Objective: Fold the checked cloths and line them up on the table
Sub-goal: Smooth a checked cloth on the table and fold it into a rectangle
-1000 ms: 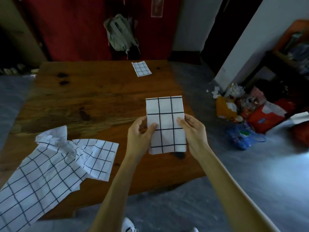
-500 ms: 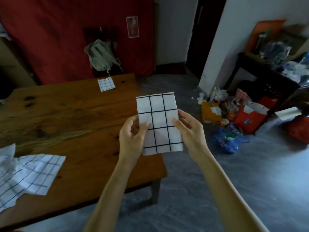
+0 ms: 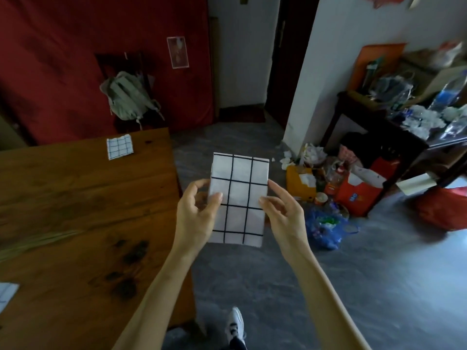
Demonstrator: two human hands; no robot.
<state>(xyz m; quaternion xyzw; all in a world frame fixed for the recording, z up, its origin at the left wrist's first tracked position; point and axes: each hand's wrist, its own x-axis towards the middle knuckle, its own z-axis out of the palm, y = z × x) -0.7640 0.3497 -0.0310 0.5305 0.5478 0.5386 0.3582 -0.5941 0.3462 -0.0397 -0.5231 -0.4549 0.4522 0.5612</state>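
Observation:
I hold a folded white cloth with black checks (image 3: 238, 195) upright in front of me, off the table's right side, above the floor. My left hand (image 3: 195, 214) pinches its left edge between thumb and fingers. My right hand (image 3: 281, 210) pinches its right edge the same way. A second folded checked cloth (image 3: 119, 146) lies flat near the far edge of the wooden table (image 3: 75, 203). A corner of an unfolded checked cloth (image 3: 6, 295) shows at the left frame edge on the table.
A chair with a grey backpack (image 3: 125, 98) stands beyond the table against the red wall. Bags and rubbish (image 3: 336, 188) are piled on the grey floor at right, beside a cluttered dark side table (image 3: 404, 122). My shoe (image 3: 235, 327) is below.
My view has swung to the right, so the table and the unfolded cloth slid left. The folded cloth in both hands now hangs past the table's right side over the floor.

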